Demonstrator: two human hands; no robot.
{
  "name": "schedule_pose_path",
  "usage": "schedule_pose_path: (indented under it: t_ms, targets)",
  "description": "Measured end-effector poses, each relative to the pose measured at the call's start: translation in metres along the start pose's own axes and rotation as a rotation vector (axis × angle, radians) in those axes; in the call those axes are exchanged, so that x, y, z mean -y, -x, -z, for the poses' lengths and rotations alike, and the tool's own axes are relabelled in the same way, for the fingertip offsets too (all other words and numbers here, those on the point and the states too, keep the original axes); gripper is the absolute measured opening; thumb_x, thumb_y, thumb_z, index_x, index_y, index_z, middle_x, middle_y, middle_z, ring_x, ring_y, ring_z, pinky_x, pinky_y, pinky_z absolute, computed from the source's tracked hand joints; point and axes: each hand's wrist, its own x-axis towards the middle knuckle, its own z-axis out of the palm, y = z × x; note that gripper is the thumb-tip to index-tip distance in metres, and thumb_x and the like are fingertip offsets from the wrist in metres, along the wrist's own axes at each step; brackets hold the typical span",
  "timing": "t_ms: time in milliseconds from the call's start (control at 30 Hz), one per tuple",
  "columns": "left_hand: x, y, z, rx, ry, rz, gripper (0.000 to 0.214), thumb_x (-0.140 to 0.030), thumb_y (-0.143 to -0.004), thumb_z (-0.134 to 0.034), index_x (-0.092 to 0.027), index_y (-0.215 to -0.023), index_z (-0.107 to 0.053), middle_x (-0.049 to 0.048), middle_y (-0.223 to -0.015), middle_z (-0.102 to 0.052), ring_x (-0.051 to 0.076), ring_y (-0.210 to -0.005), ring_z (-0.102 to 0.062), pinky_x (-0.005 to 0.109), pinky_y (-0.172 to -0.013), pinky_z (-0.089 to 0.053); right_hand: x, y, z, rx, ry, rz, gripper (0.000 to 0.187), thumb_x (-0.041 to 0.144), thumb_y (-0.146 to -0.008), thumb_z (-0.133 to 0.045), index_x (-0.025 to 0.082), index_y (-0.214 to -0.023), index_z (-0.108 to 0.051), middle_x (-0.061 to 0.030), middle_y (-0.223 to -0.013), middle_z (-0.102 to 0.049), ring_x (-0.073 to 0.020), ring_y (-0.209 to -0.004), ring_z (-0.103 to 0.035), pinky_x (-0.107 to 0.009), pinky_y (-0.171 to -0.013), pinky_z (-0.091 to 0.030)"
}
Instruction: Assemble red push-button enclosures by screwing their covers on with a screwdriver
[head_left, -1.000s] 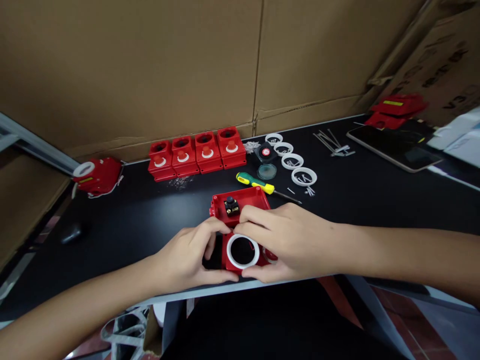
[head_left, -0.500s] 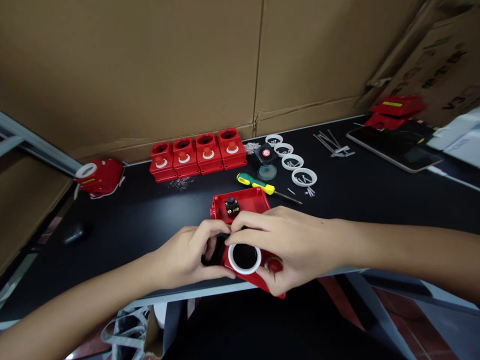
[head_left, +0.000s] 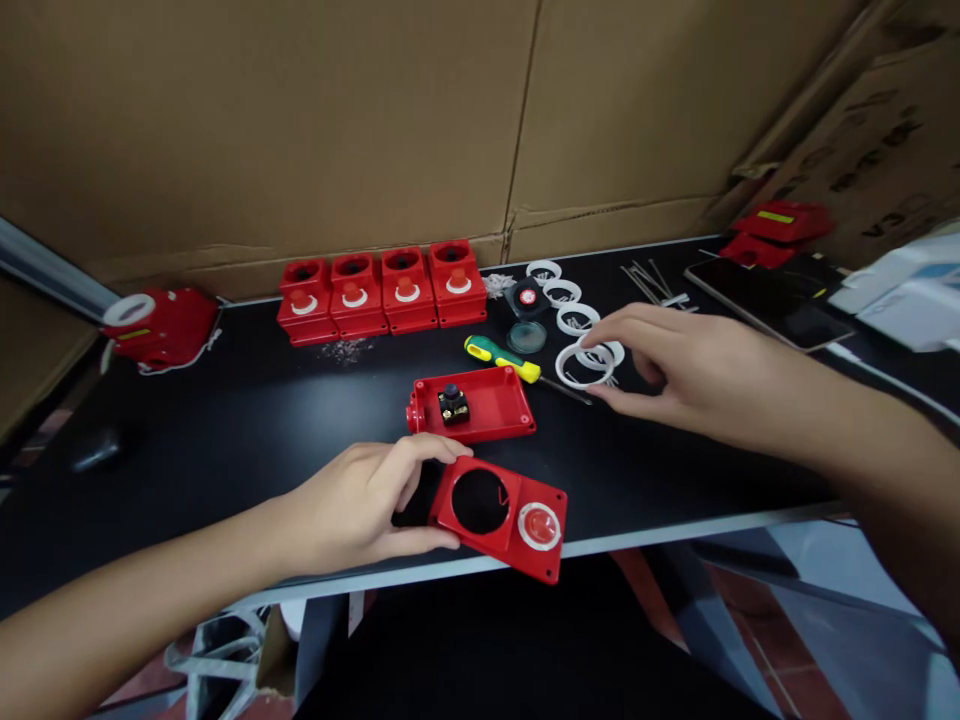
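My left hand (head_left: 360, 505) grips the left edge of a red cover plate (head_left: 501, 515) at the table's front edge. The plate has a round hole and a red push button in a white collar. Behind it lies an open red box base (head_left: 480, 405) with a small black switch inside. My right hand (head_left: 679, 375) reaches to the right and pinches a white ring (head_left: 576, 366) just above the table. That ring sits by a row of other white rings (head_left: 571, 318).
Several red boxes (head_left: 379, 290) line the cardboard wall at the back. A yellow-green screwdriver (head_left: 501, 358), a clear round lens (head_left: 526, 337) and loose screws lie mid-table. Another red unit (head_left: 161, 325) sits far left. A tablet (head_left: 769, 300) and red parts (head_left: 776, 228) lie far right.
My right hand lifted the white ring off the cover plate's hole and carried it right toward the row of rings. The cover plate now rests in my left hand alone.
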Motion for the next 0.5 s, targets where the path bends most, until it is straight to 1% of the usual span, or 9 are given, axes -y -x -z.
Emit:
schedule_pose_path:
  t_ms: [67, 133, 200, 300, 333, 400, 467, 500]
  targets:
    - [-0.001, -0.001, 0.000, -0.003, -0.013, -0.006, 0.055, -0.064, -0.112, -0.065, -0.025, -0.147, -0.048, 0.0057, -0.110, -0.082, 0.014, -0.063, -0.062, 0.028, -0.061, -0.054, -0.007, 0.007, -0.010, 0.053, -0.012, -0.049, 0.041, 0.045, -0.107, -0.063, 0.013, -0.131, -0.073, -0.0102, -0.102, -0.076, -0.0155, -0.059, -0.057, -0.033, -0.060, -0.047]
    - [-0.001, -0.001, 0.000, -0.008, -0.027, -0.018, 0.053, -0.064, -0.113, -0.063, -0.025, -0.147, -0.047, 0.0064, -0.112, -0.083, 0.014, -0.062, -0.063, 0.028, -0.060, -0.054, -0.008, 0.010, -0.016, 0.093, -0.034, -0.088, 0.045, 0.047, -0.107, -0.062, 0.011, -0.133, -0.072, -0.0091, -0.095, -0.074, -0.0163, -0.058, -0.055, -0.033, -0.059, -0.047]
    - [-0.001, -0.001, 0.000, -0.010, -0.038, -0.039, 0.051, -0.062, -0.115, -0.061, -0.026, -0.147, -0.045, 0.0072, -0.116, -0.083, 0.013, -0.061, -0.063, 0.028, -0.061, -0.056, -0.006, 0.011, -0.017, 0.108, -0.053, -0.119, 0.049, 0.050, -0.107, -0.061, 0.010, -0.134, -0.072, -0.0081, -0.090, -0.071, -0.0169, -0.057, -0.054, -0.034, -0.059, -0.046]
    - [0.001, 0.000, 0.000, -0.018, -0.041, -0.060, 0.051, -0.061, -0.115, -0.062, -0.027, -0.147, -0.043, 0.0099, -0.127, -0.083, 0.012, -0.059, -0.064, 0.029, -0.063, -0.058, -0.004, 0.013, -0.016, 0.109, -0.063, -0.159, 0.053, 0.056, -0.108, -0.058, 0.012, -0.134, -0.071, -0.0074, -0.088, -0.071, -0.0183, -0.058, -0.056, -0.035, -0.060, -0.047]
    - [0.001, 0.000, 0.000, -0.022, -0.040, -0.059, 0.051, -0.061, -0.115, -0.062, -0.027, -0.148, -0.044, 0.0102, -0.127, -0.083, 0.012, -0.059, -0.064, 0.029, -0.063, -0.058, -0.004, 0.013, -0.016, 0.106, -0.062, -0.168, 0.053, 0.057, -0.109, -0.057, 0.013, -0.135, -0.070, -0.0075, -0.088, -0.071, -0.0190, -0.059, -0.057, -0.035, -0.061, -0.047]
    - [0.002, 0.000, 0.000, -0.024, -0.041, -0.050, 0.051, -0.061, -0.114, -0.063, -0.026, -0.148, -0.046, 0.0092, -0.122, -0.084, 0.013, -0.058, -0.065, 0.029, -0.062, -0.058, -0.003, 0.016, -0.016, 0.099, -0.052, -0.178, 0.055, 0.060, -0.109, -0.056, 0.014, -0.136, -0.069, -0.0078, -0.089, -0.071, -0.0204, -0.060, -0.059, -0.036, -0.062, -0.048]
    - [0.001, -0.001, 0.001, -0.025, -0.036, -0.050, 0.051, -0.060, -0.113, -0.066, -0.027, -0.148, -0.048, 0.0077, -0.117, -0.085, 0.014, -0.059, -0.066, 0.029, -0.061, -0.057, -0.003, 0.019, -0.016, 0.092, -0.042, -0.183, 0.058, 0.061, -0.109, -0.057, 0.013, -0.138, -0.069, -0.0075, -0.087, -0.070, -0.0211, -0.059, -0.059, -0.037, -0.062, -0.048]
    - [0.000, -0.001, 0.001, -0.025, -0.030, -0.049, 0.051, -0.058, -0.112, -0.068, -0.027, -0.148, -0.048, 0.0078, -0.119, -0.085, 0.015, -0.060, -0.067, 0.029, -0.061, -0.058, -0.002, 0.021, -0.017, 0.082, -0.036, -0.189, 0.059, 0.062, -0.109, -0.057, 0.012, -0.138, -0.068, -0.0069, -0.085, -0.069, -0.0212, -0.058, -0.058, -0.037, -0.061, -0.048]
